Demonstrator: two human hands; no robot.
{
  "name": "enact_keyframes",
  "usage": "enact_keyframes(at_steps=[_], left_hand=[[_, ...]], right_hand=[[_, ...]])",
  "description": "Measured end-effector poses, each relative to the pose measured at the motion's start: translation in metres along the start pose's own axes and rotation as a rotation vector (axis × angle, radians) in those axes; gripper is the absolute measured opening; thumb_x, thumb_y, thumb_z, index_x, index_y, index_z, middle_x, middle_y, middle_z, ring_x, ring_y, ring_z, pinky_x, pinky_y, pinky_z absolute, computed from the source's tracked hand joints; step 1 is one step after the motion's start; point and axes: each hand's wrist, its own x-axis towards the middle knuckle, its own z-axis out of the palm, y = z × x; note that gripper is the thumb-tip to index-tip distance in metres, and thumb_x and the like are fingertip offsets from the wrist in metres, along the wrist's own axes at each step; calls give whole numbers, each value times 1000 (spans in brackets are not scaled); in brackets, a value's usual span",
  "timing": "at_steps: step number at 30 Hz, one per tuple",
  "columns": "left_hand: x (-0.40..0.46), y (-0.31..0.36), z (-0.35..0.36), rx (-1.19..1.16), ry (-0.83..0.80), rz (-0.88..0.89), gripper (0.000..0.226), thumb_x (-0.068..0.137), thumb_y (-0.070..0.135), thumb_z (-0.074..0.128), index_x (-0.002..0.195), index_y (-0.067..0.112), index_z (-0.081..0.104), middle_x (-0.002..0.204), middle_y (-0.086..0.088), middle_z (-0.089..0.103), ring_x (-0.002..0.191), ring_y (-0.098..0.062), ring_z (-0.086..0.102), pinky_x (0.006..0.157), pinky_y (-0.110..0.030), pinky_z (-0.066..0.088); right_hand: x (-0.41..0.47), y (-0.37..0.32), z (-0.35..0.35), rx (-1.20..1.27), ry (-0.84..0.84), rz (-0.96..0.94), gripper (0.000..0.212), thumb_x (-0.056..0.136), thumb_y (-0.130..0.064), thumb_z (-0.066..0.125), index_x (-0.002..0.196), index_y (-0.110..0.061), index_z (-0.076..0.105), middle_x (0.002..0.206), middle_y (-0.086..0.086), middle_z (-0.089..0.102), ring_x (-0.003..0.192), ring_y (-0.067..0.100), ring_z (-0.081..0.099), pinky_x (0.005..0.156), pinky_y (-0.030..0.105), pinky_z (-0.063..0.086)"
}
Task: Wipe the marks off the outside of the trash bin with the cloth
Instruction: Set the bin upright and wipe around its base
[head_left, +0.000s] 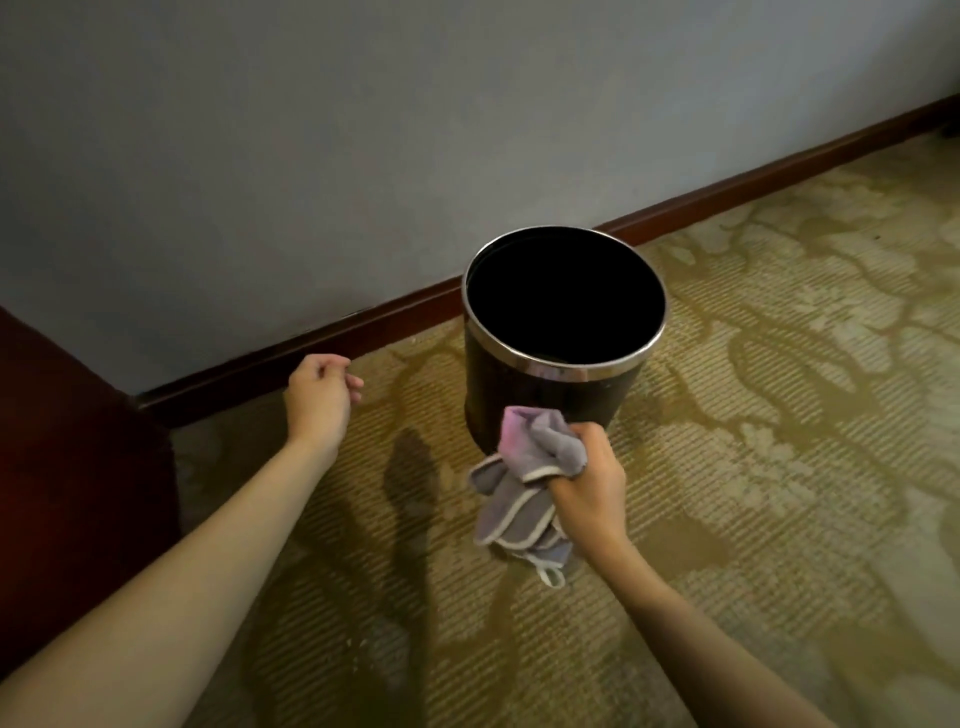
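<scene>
Right hand (589, 483) grips bunched cloth (524, 483) at the near wall of the bin (550, 395); wiping looks barely started.

Bin stands upright on the carpet (779, 415) just off the skirting (311, 343), frame centre. Cloth's top edge sits at the bin's 6 o'clock side; touching or just short, cannot tell. Left hand (319, 395), at the bin's 9 o'clock and well apart, hangs loosely curled, holding nothing. No marks make out on the dark wall; far side hidden, inside pure black. Judged: nearly all wiping left.
</scene>
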Motion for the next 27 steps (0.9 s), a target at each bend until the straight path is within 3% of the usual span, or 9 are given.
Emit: enact_keyframes(at_steps=[2, 6, 11, 15, 18, 21, 27], left_hand=[[-4, 2, 14, 18, -25, 5, 21, 99, 21, 41, 98, 20, 62, 79, -1, 65, 69, -13, 60, 67, -28, 49], [-13, 11, 41, 23, -52, 52, 20, 100, 21, 41, 97, 19, 61, 77, 0, 63, 67, -14, 59, 70, -31, 50], [-24, 26, 56, 95, -129, 125, 20, 100, 22, 41, 100, 17, 60, 79, -1, 64, 70, -14, 59, 65, -25, 46], [-38, 51, 44, 213, -177, 110, 20, 100, 20, 41, 97, 17, 60, 81, -3, 65, 69, -14, 59, 60, -23, 43], [-55, 92, 29, 231, -217, 71, 19, 99, 20, 42, 94, 20, 60, 81, -2, 65, 72, -15, 60, 62, -24, 44], [-75, 156, 14, 243, -260, 74, 19, 99, 20, 43, 92, 22, 60, 80, -2, 65, 72, -16, 61, 67, -28, 49], [-115, 336, -17, 186, -292, 134, 25, 99, 13, 39, 85, 21, 58, 72, 0, 62, 63, -13, 57, 61, -25, 46]], right_hand=[[3, 18, -25, 43, 84, 90, 26, 82, -24, 69, 84, -36, 46, 83, -12, 58, 73, -5, 55, 57, 29, 44], [27, 35, -66, 74, 246, 143, 32, 83, -21, 66, 76, -40, 41, 77, -10, 52, 65, -4, 50, 57, 25, 37], [60, 25, -91, 111, 257, 114, 18, 88, -34, 63, 82, -33, 46, 89, 0, 58, 77, 6, 57, 61, 21, 42], [73, -3, -121, 111, 283, 161, 24, 88, -23, 65, 80, -32, 44, 82, -5, 55, 67, -6, 52, 53, 11, 39], [81, -45, -152, 161, 314, 248, 18, 87, -20, 65, 85, -22, 47, 79, -6, 55, 63, -5, 53, 50, 13, 40], [92, -109, -186, 207, 311, 287, 19, 86, -26, 67, 89, -21, 48, 80, -6, 58, 67, 6, 56, 54, 24, 43], [130, -279, -267, 317, 320, 269, 25, 79, -29, 73, 91, -23, 53, 81, -11, 61, 67, -2, 60, 55, 15, 45]])
